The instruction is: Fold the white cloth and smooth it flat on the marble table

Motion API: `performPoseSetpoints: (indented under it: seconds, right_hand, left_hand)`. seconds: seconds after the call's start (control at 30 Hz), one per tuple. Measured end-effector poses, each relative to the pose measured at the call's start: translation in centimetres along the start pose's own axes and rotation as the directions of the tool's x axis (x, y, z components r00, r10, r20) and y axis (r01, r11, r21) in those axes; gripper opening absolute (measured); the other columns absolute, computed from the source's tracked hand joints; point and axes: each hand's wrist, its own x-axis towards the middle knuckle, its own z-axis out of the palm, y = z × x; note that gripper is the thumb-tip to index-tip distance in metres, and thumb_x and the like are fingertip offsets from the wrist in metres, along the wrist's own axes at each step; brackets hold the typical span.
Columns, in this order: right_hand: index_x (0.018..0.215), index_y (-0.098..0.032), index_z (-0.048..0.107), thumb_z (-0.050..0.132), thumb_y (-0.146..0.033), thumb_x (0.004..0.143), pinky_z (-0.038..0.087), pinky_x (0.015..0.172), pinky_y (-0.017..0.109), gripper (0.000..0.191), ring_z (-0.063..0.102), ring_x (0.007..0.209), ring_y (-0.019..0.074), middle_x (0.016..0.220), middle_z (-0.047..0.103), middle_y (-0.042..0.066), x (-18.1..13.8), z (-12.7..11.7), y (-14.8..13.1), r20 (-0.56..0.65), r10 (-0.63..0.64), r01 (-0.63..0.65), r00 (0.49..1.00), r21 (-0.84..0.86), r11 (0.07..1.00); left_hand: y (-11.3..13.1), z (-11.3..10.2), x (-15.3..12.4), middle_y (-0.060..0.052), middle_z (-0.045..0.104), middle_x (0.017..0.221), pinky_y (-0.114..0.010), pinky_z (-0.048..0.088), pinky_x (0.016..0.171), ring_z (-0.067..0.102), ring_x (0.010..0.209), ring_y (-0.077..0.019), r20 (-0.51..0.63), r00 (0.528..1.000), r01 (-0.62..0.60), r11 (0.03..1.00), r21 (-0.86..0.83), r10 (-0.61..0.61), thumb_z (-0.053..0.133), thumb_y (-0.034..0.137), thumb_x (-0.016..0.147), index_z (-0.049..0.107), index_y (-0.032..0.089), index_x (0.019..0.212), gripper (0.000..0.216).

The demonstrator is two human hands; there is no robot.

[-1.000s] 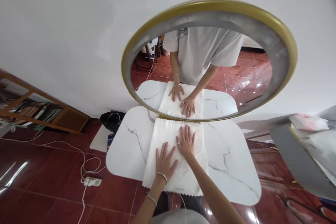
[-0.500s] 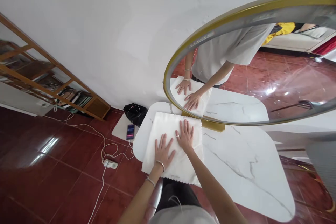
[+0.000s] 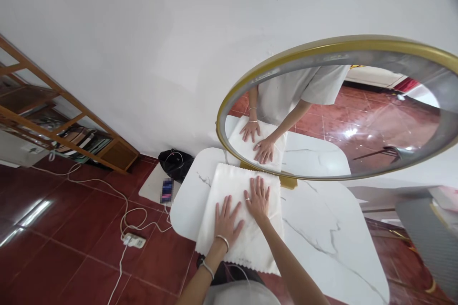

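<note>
A white cloth (image 3: pixel 250 250) with scalloped edges lies spread on the left part of a white marble-patterned table (image 3: pixel 322 219). Both my hands rest on its upper side. My left hand (image 3: pixel 227 221) is flat with fingers spread, a bracelet at the wrist. Higher up and to the right, my right hand (image 3: pixel 258 200) also presses flat, fingers apart and a ring on one. Neither hand grips anything. The cloth's near edge hangs at the table's front, by my lap. Behind it stands an oval gold-framed mirror (image 3: pixel 286 60) on a gold base (image 3: pixel 288 181), reflecting both hands.
Left of the table, a black bag (image 3: pixel 175 164) and a phone (image 3: pixel 166 190) sit on a pale surface. A white power strip (image 3: pixel 134 240) with trailing cables lies on the red tiles. A wooden shelf (image 3: pixel 118 152) leans into view at left; a grey ribbed object (image 3: pixel 425 233) is at right.
The cloth has slid to the right along the table, closer to the right end of the mirror's base. Both flat hands have moved with it. My view has shifted too.
</note>
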Motion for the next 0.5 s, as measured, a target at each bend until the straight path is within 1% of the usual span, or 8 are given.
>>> performPoseSetpoints:
  seconds: [0.07,0.17,0.27,0.33,0.4,0.43,0.5]
  right_hand:
    - [0.148,-0.015,0.036,0.031,-0.037,0.100,0.016,0.116,0.054,0.054,0.014,0.148,0.0269,0.158,0.027,0.014,0.1,0.1,-1.2,0.014,0.009,-0.009,1.000,-0.007,1.000]
    - [0.150,-0.014,0.034,0.031,-0.036,0.100,0.015,0.116,0.053,0.054,0.012,0.149,0.0265,0.158,0.025,0.015,0.5,0.4,-4.1,0.030,0.010,-0.010,1.000,0.001,1.000]
    - [0.153,-0.015,0.024,0.031,-0.034,0.100,0.015,0.117,0.052,0.057,0.013,0.149,0.0254,0.159,0.023,0.014,1.2,0.8,-7.3,0.030,-0.001,0.000,1.000,0.020,1.000]
    - [0.155,-0.016,0.016,0.031,-0.032,0.100,0.015,0.117,0.052,0.059,0.013,0.149,0.0249,0.159,0.023,0.014,1.6,1.1,-8.8,0.025,-0.010,0.009,1.000,0.027,1.000]
    - [0.156,-0.018,0.008,0.031,-0.033,0.100,0.014,0.117,0.053,0.062,0.014,0.148,0.0249,0.159,0.022,0.014,1.8,1.2,-9.7,0.024,-0.013,0.012,1.000,0.027,1.000]
    - [0.156,-0.019,0.004,0.031,-0.033,0.100,0.014,0.117,0.053,0.064,0.015,0.148,0.0249,0.160,0.022,0.013,1.8,1.3,-9.8,0.027,-0.012,0.012,1.000,0.025,1.000]
    - [0.156,-0.022,-0.001,0.031,-0.034,0.101,0.012,0.116,0.055,0.065,0.015,0.148,0.0249,0.160,0.021,0.013,1.8,1.3,-9.8,0.035,-0.004,0.004,0.999,0.013,1.000]
  left_hand:
    - [-1.4,-0.4,-0.1,-0.009,0.029,0.158,-0.055,0.016,0.116,0.027,0.145,-0.0285,0.007,1.000,-0.010,1.000,-0.005,0.010,0.050,0.043,0.091,0.036,0.034,0.148,0.059]
    - [-4.2,-1.3,-0.4,-0.010,0.028,0.158,-0.055,0.016,0.115,0.027,0.145,-0.0284,0.019,0.999,-0.027,1.000,0.008,0.027,0.051,0.040,0.090,0.035,0.033,0.148,0.061]
    - [-7.0,-2.1,-0.9,-0.010,0.029,0.158,-0.056,0.016,0.115,0.028,0.144,-0.0299,0.015,0.999,-0.035,0.999,0.006,0.035,0.053,0.037,0.090,0.037,0.033,0.147,0.060]
    - [-8.4,-2.5,-0.9,-0.011,0.032,0.156,-0.057,0.019,0.115,0.030,0.142,-0.0308,-0.005,1.000,-0.019,1.000,-0.019,0.018,0.053,0.036,0.089,0.041,0.030,0.145,0.058]
    - [-9.6,-2.6,0.0,-0.013,0.039,0.151,-0.055,0.025,0.114,0.036,0.139,-0.0297,-0.036,0.999,0.013,0.997,-0.074,-0.016,0.052,0.035,0.090,0.044,0.025,0.143,0.054]
    - [-10.1,-2.6,0.9,-0.013,0.042,0.148,-0.052,0.028,0.113,0.038,0.137,-0.0287,-0.052,0.998,0.026,0.994,-0.106,-0.032,0.050,0.034,0.091,0.045,0.023,0.142,0.052]
    - [-11.2,-2.4,3.5,-0.014,0.041,0.148,-0.050,0.031,0.113,0.038,0.138,-0.0283,-0.077,0.996,0.030,0.988,-0.152,-0.042,0.047,0.033,0.093,0.046,0.020,0.142,0.050]
